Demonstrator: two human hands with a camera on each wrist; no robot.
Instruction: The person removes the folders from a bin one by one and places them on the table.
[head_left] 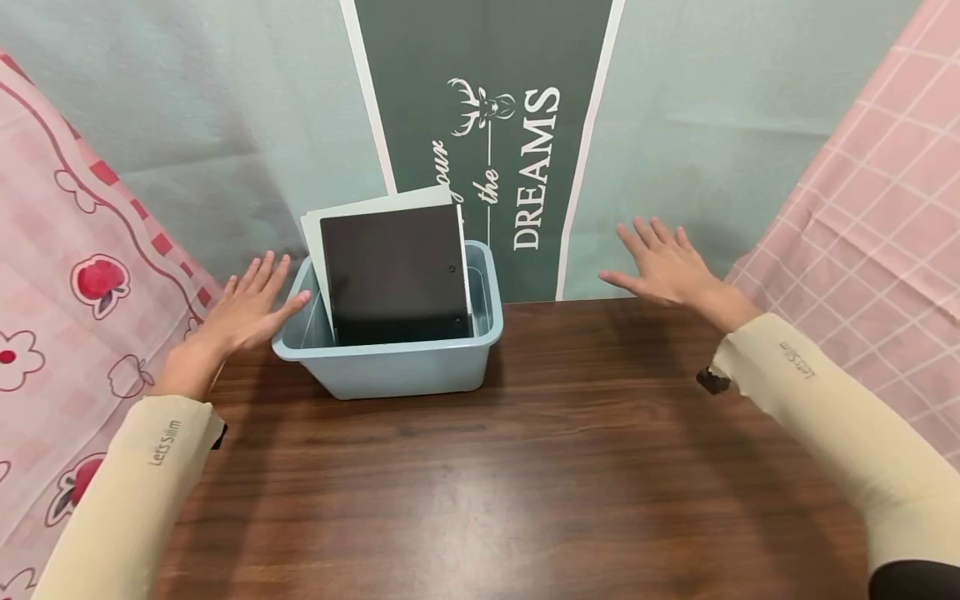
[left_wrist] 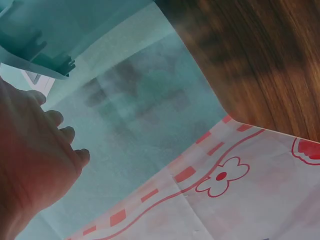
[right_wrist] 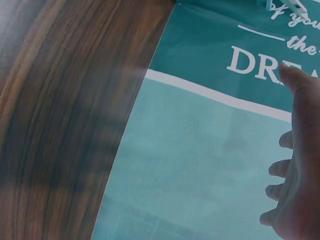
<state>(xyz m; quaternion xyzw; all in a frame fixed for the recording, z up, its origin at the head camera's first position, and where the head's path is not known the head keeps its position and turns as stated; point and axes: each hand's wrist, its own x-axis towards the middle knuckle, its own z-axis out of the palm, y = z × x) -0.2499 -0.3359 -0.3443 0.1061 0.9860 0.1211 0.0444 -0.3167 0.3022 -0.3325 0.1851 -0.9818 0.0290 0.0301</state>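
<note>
In the head view a light blue plastic bin (head_left: 405, 369) stands on the brown wooden table, left of the middle. A flat black panel (head_left: 393, 271) leans upright inside it, with pale white-green sheets (head_left: 313, 242) behind; their lower parts are hidden by the bin wall. My left hand (head_left: 247, 308) is spread out beside the bin's left end, holding nothing; whether the thumb touches the rim I cannot tell. Far to the right, my right hand (head_left: 663, 267) hovers with fingers spread and nothing in it. The right wrist view shows that hand (right_wrist: 305, 165) in front of the printed cloth.
A grey-green cloth printed "DREAMS" (head_left: 536, 167) hangs behind the table (head_left: 480, 483). On the left hangs a pink cloth with apples and flowers (head_left: 82, 333), on the right a pink checked cloth (head_left: 862, 250).
</note>
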